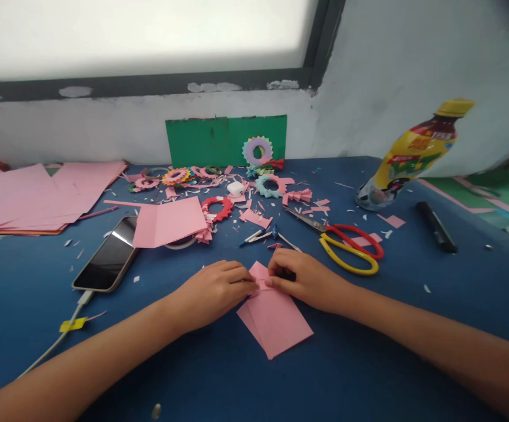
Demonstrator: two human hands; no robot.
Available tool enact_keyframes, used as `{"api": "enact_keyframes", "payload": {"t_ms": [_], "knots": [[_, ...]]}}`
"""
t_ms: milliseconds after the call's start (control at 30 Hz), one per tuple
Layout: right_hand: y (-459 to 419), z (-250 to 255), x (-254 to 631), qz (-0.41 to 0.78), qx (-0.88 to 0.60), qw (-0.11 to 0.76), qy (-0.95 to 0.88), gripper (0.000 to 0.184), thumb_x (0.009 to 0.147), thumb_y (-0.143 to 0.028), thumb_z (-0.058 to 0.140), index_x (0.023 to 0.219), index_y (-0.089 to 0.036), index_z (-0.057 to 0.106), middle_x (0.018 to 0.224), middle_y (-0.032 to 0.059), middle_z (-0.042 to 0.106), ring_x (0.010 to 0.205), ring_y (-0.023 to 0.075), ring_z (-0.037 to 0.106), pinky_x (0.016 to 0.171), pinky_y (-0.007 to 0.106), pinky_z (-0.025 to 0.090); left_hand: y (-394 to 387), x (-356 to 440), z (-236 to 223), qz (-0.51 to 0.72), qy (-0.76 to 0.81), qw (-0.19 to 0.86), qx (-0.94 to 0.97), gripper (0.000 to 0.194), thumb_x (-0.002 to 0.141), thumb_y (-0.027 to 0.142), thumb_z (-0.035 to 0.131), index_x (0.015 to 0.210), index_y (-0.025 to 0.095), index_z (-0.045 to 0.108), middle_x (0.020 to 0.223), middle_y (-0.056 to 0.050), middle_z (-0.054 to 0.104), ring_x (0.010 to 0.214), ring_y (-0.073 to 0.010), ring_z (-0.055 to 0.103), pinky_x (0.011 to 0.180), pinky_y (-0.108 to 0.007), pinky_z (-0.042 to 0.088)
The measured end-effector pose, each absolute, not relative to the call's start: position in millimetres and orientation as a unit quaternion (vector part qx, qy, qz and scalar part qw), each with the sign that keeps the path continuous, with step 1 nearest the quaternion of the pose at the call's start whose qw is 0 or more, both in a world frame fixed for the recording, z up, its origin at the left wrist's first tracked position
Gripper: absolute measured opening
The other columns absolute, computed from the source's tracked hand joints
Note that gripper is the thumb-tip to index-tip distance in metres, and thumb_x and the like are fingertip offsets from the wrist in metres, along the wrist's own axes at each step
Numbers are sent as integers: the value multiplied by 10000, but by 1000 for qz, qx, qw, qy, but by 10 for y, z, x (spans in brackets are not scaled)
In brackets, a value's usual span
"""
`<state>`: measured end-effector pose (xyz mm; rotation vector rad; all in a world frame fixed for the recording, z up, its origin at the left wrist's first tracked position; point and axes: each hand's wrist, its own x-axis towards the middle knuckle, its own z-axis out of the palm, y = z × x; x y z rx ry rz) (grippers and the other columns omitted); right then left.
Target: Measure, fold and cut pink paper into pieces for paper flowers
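A piece of folded pink paper (276,319) lies at the near middle of the blue table, with loose layers fanning out at its lower end. My left hand (219,290) pinches its upper left edge between thumb and fingers. On the upper right edge my right hand (302,278) grips the same paper, thumb and forefinger pressed together. A narrow fold crosses the paper between the two hands. Just beyond the right hand lie scissors (351,249) with one red and one yellow handle. A pen (254,236) rests ahead of the hands.
Left of the hands lie a phone (107,255) on a white cable and an opened pink card (170,221). Pink sheets (38,196) are stacked far left. Paper rings, such as a red one (223,209), and scraps spread behind. A bottle (406,158) and black marker (436,227) occupy the right.
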<state>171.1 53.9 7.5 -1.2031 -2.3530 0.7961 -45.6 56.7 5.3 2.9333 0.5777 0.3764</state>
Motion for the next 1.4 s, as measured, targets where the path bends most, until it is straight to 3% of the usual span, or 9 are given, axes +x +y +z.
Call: {"api": "enact_keyframes", "payload": {"t_ms": [167, 367, 433, 533, 733, 933, 1100, 1233, 1400], "knots": [[536, 91, 1701, 277, -432, 187, -837, 99, 800, -195, 559, 713, -165, 524, 699, 0, 529, 664, 120, 469, 619, 244, 370, 555, -445, 57, 109, 184, 32, 976, 284, 939, 220, 327, 1006, 144, 592, 934, -71, 639, 882, -179, 564, 763, -307, 458], [519, 75, 1699, 250, -427, 188, -849, 96, 809, -188, 549, 720, -158, 529, 713, 10, 542, 659, 120, 489, 607, 241, 390, 527, -454, 137, 51, 170, -1, 984, 264, 928, 163, 333, 1103, 145, 530, 992, -95, 624, 963, -199, 551, 792, -328, 464], [511, 46, 1720, 204, -396, 194, -874, 61, 835, -190, 519, 804, -153, 557, 756, 32, 569, 714, 140, 514, 647, 257, 408, 511, -447, 163, 41, 166, -15, 985, 268, 923, 152, 331, 1106, 138, 527, 985, -98, 622, 951, -205, 552, 777, -331, 468], [494, 23, 1771, 80, -278, 172, -942, 167, 890, -161, 418, 924, -145, 582, 847, 73, 602, 776, 162, 533, 691, 288, 410, 479, -413, 195, 31, 167, -25, 985, 244, 910, 179, 363, 1049, 130, 558, 944, -96, 622, 905, -217, 559, 748, -341, 471], [490, 113, 1867, -44, -181, 106, -977, 272, 913, -130, 356, 848, -149, 619, 868, 58, 634, 787, 162, 541, 708, 309, 397, 449, -382, 256, 25, 204, 22, 978, 213, 852, 202, 418, 956, 145, 595, 945, -94, 622, 846, -212, 563, 733, -340, 467], [561, 158, 2009, 38, -194, 128, -972, 239, 881, -147, 416, 812, -186, 642, 951, 42, 652, 887, 174, 545, 790, 326, 401, 532, -518, 259, 92, 181, 113, 973, 238, 746, 130, 464, 901, 166, 641, 1041, -70, 650, 945, -203, 597, 810, -316, 469], [572, 173, 1998, 116, -221, 132, -959, 211, 829, -101, 435, 790, -176, 629, 942, 57, 632, 872, 163, 541, 793, 299, 415, 602, -545, 209, 146, 187, 194, 952, 171, 791, 182, 494, 860, 181, 650, 980, -55, 679, 945, -178, 608, 830, -286, 474], [550, 160, 1862, 142, -289, 156, -934, 130, 801, -225, 536, 889, -147, 591, 887, 76, 602, 836, 174, 531, 782, 310, 420, 587, -437, 161, 140, 251, 143, 947, 155, 842, 208, 481, 867, 163, 628, 820, -51, 655, 767, -158, 590, 690, -271, 470], [554, 123, 1792, 158, -303, 167, -925, 146, 837, -271, 519, 770, -160, 584, 794, 52, 569, 760, 150, 505, 737, 292, 405, 546, -351, 142, 140, 258, 115, 949, 195, 857, 176, 444, 827, 163, 636, 770, -53, 615, 731, -155, 544, 659, -260, 438]]}}
